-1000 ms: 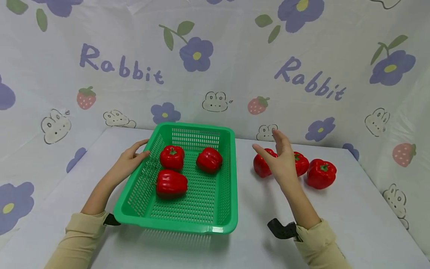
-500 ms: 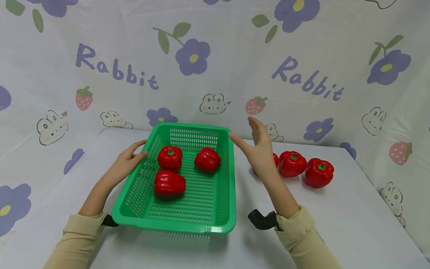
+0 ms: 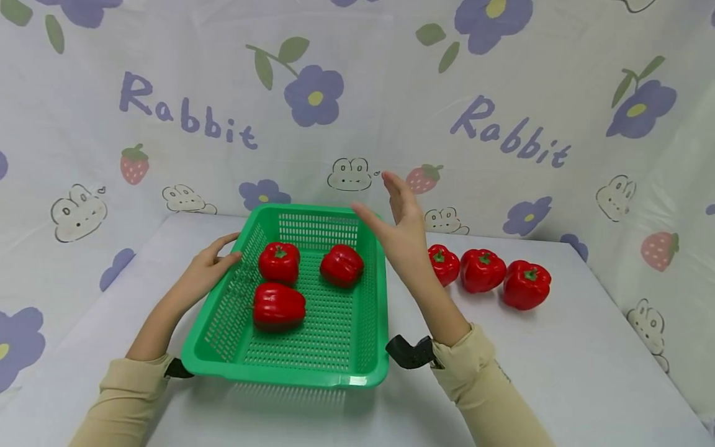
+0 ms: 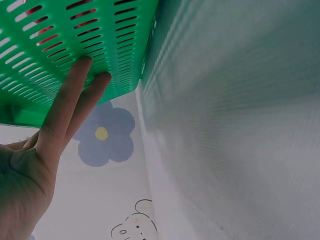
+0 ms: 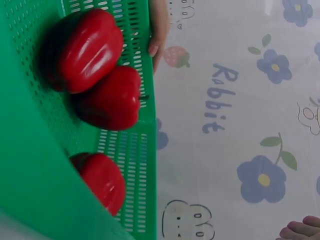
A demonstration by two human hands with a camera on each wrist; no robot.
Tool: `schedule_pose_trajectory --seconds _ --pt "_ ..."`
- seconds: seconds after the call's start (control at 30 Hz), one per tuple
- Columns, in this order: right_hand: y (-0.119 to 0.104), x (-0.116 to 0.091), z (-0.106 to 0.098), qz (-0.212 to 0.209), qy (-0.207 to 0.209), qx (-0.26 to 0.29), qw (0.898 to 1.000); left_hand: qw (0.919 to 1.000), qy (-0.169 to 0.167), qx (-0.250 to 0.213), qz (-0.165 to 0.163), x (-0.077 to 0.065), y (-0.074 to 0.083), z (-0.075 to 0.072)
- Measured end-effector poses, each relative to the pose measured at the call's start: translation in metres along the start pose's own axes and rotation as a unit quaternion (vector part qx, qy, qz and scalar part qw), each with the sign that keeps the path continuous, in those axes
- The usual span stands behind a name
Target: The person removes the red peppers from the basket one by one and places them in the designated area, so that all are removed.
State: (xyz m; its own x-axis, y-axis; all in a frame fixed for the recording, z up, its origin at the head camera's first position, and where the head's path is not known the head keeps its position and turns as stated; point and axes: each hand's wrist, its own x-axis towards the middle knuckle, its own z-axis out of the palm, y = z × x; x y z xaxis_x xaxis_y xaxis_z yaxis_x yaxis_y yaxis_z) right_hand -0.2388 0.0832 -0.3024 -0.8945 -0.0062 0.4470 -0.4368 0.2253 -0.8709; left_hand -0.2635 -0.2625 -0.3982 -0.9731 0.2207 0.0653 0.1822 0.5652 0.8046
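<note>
My left hand rests at the left rim of a green plastic basket. In the left wrist view, straight fingers lie against its slotted outer wall. Inside the basket are three red bell peppers: an upright one, one on its side in front, and another to the right. My right hand is raised by the basket's right rim, fingers extended and thumb apart, holding nothing. Only its fingertips show in the right wrist view, at the lower corner.
Right of the basket, three more red bell peppers, a partly covered one, a middle one and an outer one, stand in a row on the white table. A printed cloth hangs behind the table.
My right hand has moved left, from in front of the pepper row to the basket's right rim, uncovering those peppers. The left hand stays at the basket; the whole view has shifted slightly.
</note>
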Motion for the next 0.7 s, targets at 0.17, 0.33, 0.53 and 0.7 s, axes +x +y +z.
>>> schedule_pose_trajectory --seconds 0.17,0.33,0.53,0.7 --pt "-0.002 0.003 0.015 -0.016 0.002 0.016 1.000 0.9999 -0.004 -0.011 0.000 -0.001 0.001 0.000" --pt "-0.001 0.005 0.031 -0.038 0.001 0.014 0.999 0.9999 -0.004 -0.012 0.003 -0.001 0.000 0.000" --pt "0.001 0.005 0.049 -0.047 -0.017 -0.015 0.999 1.0000 -0.005 -0.007 0.000 0.001 -0.002 0.001" --pt "-0.001 0.003 0.058 -0.029 -0.057 -0.048 0.997 1.0000 -0.003 -0.005 -0.004 0.000 -0.001 0.000"
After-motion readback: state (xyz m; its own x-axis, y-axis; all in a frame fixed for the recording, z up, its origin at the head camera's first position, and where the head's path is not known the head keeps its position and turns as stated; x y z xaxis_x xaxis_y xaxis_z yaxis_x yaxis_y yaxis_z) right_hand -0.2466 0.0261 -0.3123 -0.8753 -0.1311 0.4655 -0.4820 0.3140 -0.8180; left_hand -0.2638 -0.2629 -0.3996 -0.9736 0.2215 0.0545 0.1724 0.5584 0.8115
